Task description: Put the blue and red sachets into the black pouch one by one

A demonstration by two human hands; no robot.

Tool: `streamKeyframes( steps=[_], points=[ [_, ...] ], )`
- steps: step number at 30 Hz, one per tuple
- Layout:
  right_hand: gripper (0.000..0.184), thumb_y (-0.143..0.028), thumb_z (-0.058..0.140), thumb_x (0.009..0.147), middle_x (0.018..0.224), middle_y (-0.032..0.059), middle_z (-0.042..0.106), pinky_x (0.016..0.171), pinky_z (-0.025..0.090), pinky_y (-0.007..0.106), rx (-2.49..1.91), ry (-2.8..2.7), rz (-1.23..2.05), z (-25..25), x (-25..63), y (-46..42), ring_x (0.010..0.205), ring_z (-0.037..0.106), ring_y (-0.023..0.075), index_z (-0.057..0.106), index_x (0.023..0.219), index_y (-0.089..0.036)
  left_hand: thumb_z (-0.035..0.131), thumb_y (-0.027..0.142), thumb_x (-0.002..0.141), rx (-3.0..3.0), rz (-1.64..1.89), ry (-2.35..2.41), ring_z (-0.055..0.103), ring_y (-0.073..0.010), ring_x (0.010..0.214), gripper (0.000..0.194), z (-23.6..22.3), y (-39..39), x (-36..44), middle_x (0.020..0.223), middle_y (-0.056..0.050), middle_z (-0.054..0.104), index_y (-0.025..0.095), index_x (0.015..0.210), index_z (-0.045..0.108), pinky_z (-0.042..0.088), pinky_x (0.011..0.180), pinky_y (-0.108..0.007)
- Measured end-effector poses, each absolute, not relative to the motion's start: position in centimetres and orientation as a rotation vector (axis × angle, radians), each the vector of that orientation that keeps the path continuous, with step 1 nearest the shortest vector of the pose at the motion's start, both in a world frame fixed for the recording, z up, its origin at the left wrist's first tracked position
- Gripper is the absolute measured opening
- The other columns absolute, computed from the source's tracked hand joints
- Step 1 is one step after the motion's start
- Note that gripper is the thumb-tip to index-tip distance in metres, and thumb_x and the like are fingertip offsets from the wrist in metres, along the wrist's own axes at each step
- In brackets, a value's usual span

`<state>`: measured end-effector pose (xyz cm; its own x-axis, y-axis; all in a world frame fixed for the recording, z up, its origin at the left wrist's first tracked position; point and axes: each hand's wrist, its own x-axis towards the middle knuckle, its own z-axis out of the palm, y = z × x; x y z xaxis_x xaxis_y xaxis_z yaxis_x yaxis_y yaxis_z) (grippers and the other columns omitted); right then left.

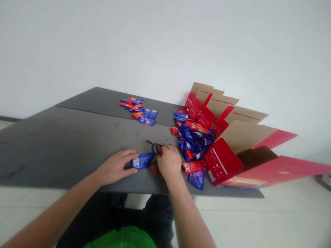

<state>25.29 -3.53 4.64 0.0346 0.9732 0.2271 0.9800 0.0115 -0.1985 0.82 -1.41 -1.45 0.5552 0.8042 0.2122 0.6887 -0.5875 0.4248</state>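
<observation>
My left hand (116,167) lies on the dark grey table (64,144), fingers curled over the left end of a blue sachet (142,160) and holding it down. My right hand (169,162) is closed on a small black tool (155,148) at the sachet's right end; I cannot make out what kind of tool it is. A red sachet (155,169) peeks out beneath my right hand.
A heap of blue and red sachets (192,137) lies right of my hands, with loose ones near the table's front edge. A small cluster of sachets (138,109) sits farther back. Opened red cardboard boxes (227,137) stand along the table's right side.
</observation>
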Motion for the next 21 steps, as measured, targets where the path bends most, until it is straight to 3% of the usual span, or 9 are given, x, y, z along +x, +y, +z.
streamKeyframes(
  steps=[6, 13, 21],
  points=[
    [0.013, -0.031, 0.062, 0.096, 0.106, 0.0055, 0.07, 0.087, 0.046, 0.031, -1.608, -2.26, 0.133, 3.5, 19.6, -4.2, 0.102, 0.059, 0.0223, 0.072, 0.098, -0.023, 0.066, 0.022, 0.09, 2.481, 0.621, 1.128, 0.071, -0.0273, 0.108, 0.037, -0.4, -1.5, 1.3, 0.12, -0.01, 0.075, 0.026, 0.126, 0.073, 0.057, 0.098, -0.039],
    [0.017, -0.022, 0.059, 0.096, 0.105, 0.0126, 0.072, 0.079, 0.047, 0.033, -2.065, -2.082, 0.062, 4.1, 25.6, -0.9, 0.1, 0.063, 0.0258, 0.076, 0.095, -0.018, 0.07, 0.049, 0.09, 2.463, 0.567, 1.285, 0.058, -0.0337, 0.135, 0.055, -1.4, -1.5, 0.7, 0.15, -0.012, 0.06, 0.026, 0.139, 0.066, 0.044, 0.118, -0.05],
    [0.011, -0.03, 0.066, 0.092, 0.107, 0.0053, 0.071, 0.088, 0.047, 0.031, -1.601, -2.259, 0.12, 2.2, 20.2, -3.7, 0.102, 0.059, 0.023, 0.073, 0.097, -0.023, 0.065, 0.027, 0.09, 2.481, 0.606, 1.151, 0.064, -0.0288, 0.127, 0.038, -0.6, -1.4, 1.2, 0.136, -0.009, 0.07, 0.027, 0.128, 0.073, 0.049, 0.113, -0.043]
  ],
)
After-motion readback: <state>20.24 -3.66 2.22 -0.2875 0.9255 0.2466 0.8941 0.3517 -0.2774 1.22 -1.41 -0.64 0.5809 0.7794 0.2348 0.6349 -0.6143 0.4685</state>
